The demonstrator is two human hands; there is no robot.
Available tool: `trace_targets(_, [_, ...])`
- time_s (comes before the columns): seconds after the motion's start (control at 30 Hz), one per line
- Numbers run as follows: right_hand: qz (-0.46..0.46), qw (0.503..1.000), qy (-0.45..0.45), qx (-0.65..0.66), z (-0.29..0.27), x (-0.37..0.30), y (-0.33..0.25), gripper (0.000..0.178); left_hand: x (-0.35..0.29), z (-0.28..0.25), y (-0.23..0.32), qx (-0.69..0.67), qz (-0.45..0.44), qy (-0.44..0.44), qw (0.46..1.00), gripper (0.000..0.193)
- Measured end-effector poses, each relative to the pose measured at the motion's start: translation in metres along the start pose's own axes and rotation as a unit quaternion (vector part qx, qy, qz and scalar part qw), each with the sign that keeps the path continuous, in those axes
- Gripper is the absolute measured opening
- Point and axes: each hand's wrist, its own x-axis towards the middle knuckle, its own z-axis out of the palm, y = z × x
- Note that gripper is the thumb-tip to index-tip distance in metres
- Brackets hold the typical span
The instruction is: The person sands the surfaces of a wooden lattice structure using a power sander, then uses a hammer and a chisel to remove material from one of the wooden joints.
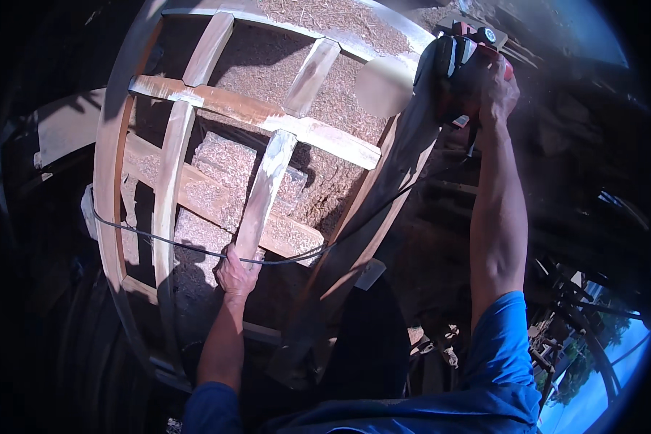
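Observation:
A large wooden frame of slats and crossbars lies in front of me. My left hand is closed round the near end of one of its slats. Far to the right, my right hand grips a red and black power tool, which looks like an electric planer. It sits at the far end of the frame's right side rail, partly in shadow. A dark cable runs from near the tool across the frame, passing close by my left hand.
Wood shavings cover the ground under and beyond the frame. A loose board and a shavings-covered block lie beneath the slats. A pale panel rests at the left. Scrap pieces are piled at the lower right.

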Motion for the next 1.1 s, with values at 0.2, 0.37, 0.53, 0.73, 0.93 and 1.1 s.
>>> trace_targets(0.2, [-0.215,0.973,0.034,-0.074,-0.040,0.071,0.015,0.049,0.025,0.000,0.021,-0.019,0.009,-0.046,0.999,0.081])
trace_targets(0.37, [-0.052,0.990,-0.062,0.111,-0.078,-0.043,-0.002,0.042,0.020,-0.003,0.021,-0.020,-0.007,-0.029,0.999,0.080])
trace_targets(0.53, [-0.024,0.973,-0.221,0.058,-0.161,-0.165,0.040,0.041,0.014,-0.004,0.016,-0.021,-0.020,-0.017,0.999,0.078])
trace_targets(0.73, [-0.193,0.927,-0.322,0.020,-0.173,-0.238,0.091,0.054,0.021,-0.002,0.024,-0.016,-0.022,-0.014,1.000,0.075])
trace_targets(0.93, [-0.140,0.909,-0.392,-0.004,-0.147,-0.242,0.074,0.055,0.014,0.002,0.020,-0.030,-0.012,0.016,0.999,0.072])
trace_targets(1.1, [-0.190,0.875,-0.444,-0.042,-0.127,-0.223,0.059,0.056,0.019,-0.009,0.025,-0.058,-0.039,-0.024,0.997,0.067])
